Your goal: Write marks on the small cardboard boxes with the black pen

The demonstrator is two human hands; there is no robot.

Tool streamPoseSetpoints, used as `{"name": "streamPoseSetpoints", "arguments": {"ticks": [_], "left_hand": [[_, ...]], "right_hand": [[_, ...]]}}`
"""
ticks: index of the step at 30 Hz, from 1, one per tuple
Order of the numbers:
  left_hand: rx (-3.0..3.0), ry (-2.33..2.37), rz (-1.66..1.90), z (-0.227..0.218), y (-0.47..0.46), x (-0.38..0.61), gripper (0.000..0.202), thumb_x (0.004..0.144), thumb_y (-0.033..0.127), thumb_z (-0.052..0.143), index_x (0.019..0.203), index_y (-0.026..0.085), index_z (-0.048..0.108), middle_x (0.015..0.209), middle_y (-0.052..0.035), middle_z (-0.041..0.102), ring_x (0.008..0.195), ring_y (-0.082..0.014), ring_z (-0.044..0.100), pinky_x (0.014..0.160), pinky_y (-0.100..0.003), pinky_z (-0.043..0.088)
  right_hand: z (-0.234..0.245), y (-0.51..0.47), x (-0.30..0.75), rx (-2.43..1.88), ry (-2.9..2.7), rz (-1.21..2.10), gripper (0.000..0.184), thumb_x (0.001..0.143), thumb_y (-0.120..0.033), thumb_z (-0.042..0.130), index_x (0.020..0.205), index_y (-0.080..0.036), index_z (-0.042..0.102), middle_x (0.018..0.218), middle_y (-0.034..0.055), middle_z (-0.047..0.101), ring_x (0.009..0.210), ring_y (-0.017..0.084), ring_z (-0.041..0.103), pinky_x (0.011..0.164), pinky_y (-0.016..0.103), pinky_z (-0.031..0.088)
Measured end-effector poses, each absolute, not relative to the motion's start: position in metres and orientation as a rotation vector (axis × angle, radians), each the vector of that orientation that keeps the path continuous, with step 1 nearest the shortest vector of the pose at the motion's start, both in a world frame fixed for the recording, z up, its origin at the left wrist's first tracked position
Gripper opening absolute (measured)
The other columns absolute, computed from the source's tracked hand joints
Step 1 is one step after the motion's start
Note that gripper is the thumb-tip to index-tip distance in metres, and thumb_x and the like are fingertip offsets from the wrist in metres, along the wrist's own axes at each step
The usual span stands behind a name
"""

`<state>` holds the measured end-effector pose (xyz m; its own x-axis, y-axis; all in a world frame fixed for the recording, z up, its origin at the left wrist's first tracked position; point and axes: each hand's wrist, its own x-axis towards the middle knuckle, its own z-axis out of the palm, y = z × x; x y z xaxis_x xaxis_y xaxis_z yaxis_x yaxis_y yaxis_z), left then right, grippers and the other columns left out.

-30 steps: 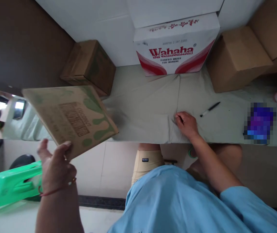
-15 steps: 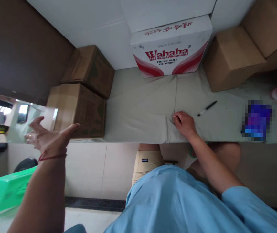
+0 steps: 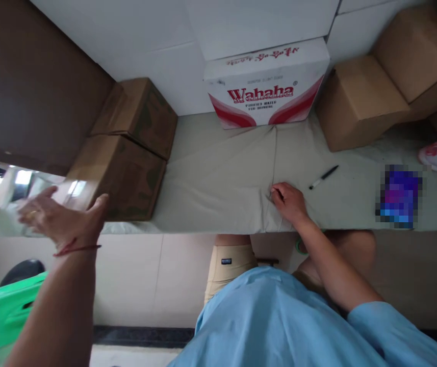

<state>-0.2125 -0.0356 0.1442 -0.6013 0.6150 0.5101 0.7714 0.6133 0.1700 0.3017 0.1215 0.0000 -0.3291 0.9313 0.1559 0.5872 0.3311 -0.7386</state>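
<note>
My left hand (image 3: 59, 216), with a red cord at the wrist, is raised at the near side of the front cardboard box (image 3: 130, 186). Its fingers are spread and the thumb points up beside the box; whether it touches the cardboard I cannot tell. Behind that stands a second cardboard box (image 3: 157, 114). My right hand (image 3: 289, 204) rests on the cloth-covered table (image 3: 210, 178) near its front edge. The fingers of this hand are curled in, and nothing shows in them. A black and white pen (image 3: 323, 177) lies just beyond it to the right.
A white and red Wahaha carton (image 3: 266, 94) stands against the wall. More brown boxes (image 3: 363, 99) are at the back right. A blurred blue-purple item (image 3: 400, 196) lies at right. A dark panel (image 3: 30, 92) borders the left, with a green plastic container (image 3: 4, 316) below.
My left hand has shifted left, fingers still spread. The front cardboard box's near end also appears further left. The view has moved slightly; my right hand stays in place.
</note>
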Motion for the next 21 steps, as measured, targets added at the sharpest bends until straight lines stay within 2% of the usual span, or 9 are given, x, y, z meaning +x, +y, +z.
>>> {"name": "streamPoseSetpoints", "arguments": {"ticks": [2,4,5,7,10,12,16,21], "left_hand": [[-1.226,-2.252,-0.599,0.136,-0.034,-0.176,0.101,0.077,0.067,0.082,0.159,0.018,0.051,0.173,-0.0184,0.043,0.166,-0.0513,0.028,0.134,-0.077,0.018],[-1.476,-2.053,-0.67,0.116,-0.028,-0.134,0.093,0.078,0.062,0.082,0.156,0.019,0.055,0.169,-0.0175,0.047,0.165,-0.0456,0.035,0.137,-0.069,0.022],[-1.547,-2.034,-0.71,0.103,-0.023,-0.114,0.079,0.084,0.058,0.078,0.151,0.02,0.059,0.165,-0.0169,0.052,0.163,-0.0436,0.04,0.137,-0.069,0.021],[-1.654,-2.119,-0.763,0.071,-0.009,-0.079,0.057,0.091,0.053,0.071,0.137,0.02,0.067,0.162,-0.0191,0.055,0.163,-0.0438,0.041,0.137,-0.07,0.019],[-1.765,-2.413,-0.806,0.027,0.011,-0.044,0.055,0.098,0.052,0.058,0.136,0.014,0.068,0.161,-0.0285,0.056,0.158,-0.0448,0.048,0.131,-0.069,0.033],[-1.777,-2.53,-0.803,0.009,0.019,-0.033,0.057,0.099,0.051,0.052,0.137,0.012,0.069,0.157,-0.0294,0.061,0.152,-0.0445,0.054,0.129,-0.069,0.037],[-1.787,-2.51,-0.766,-0.003,0.02,-0.03,0.056,0.1,0.051,0.05,0.134,0.013,0.071,0.153,-0.0257,0.066,0.148,-0.0419,0.059,0.133,-0.065,0.033],[-1.726,-2.448,-0.915,-0.008,0.014,-0.036,0.043,0.1,0.045,0.053,0.122,0.015,0.075,0.141,-0.0227,0.074,0.141,-0.0386,0.066,0.127,-0.06,0.046]], "right_hand": [[-0.001,0.12,0.299,-1.308,-2.012,0.794,0.028,0.102,-0.033,0.05,0.098,-0.022,0.075,0.1,0.0121,0.08,0.094,0.026,0.073,0.086,0.039,0.054],[-0.001,0.118,0.297,-1.302,-2.001,0.789,0.027,0.102,-0.033,0.05,0.097,-0.022,0.074,0.099,0.011,0.08,0.093,0.025,0.074,0.086,0.038,0.055],[0.001,0.118,0.297,-1.306,-2.0,0.781,0.028,0.103,-0.034,0.049,0.099,-0.023,0.074,0.099,0.0102,0.08,0.093,0.024,0.074,0.086,0.037,0.056],[0.008,0.119,0.302,-1.31,-1.973,0.741,0.029,0.104,-0.034,0.047,0.105,-0.023,0.074,0.099,0.009,0.079,0.093,0.022,0.074,0.086,0.036,0.057],[0.028,0.136,0.332,-1.368,-1.789,0.517,0.027,0.104,-0.035,0.05,0.115,-0.023,0.071,0.102,0.0088,0.076,0.091,0.021,0.071,0.084,0.036,0.059],[0.045,0.16,0.367,-1.451,-1.61,0.292,0.028,0.102,-0.037,0.056,0.123,-0.023,0.067,0.107,0.0089,0.073,0.091,0.021,0.069,0.084,0.038,0.059],[0.071,0.223,0.453,-1.622,-1.385,-0.043,0.054,0.093,-0.047,0.071,0.137,-0.021,0.055,0.123,0.0126,0.065,0.102,0.025,0.065,0.092,0.047,0.061],[0.081,0.279,0.505,-1.743,-1.387,-0.179,0.083,0.091,-0.065,0.074,0.151,-0.015,0.046,0.136,0.0233,0.059,0.126,0.035,0.059,0.11,0.063,0.053]]}}
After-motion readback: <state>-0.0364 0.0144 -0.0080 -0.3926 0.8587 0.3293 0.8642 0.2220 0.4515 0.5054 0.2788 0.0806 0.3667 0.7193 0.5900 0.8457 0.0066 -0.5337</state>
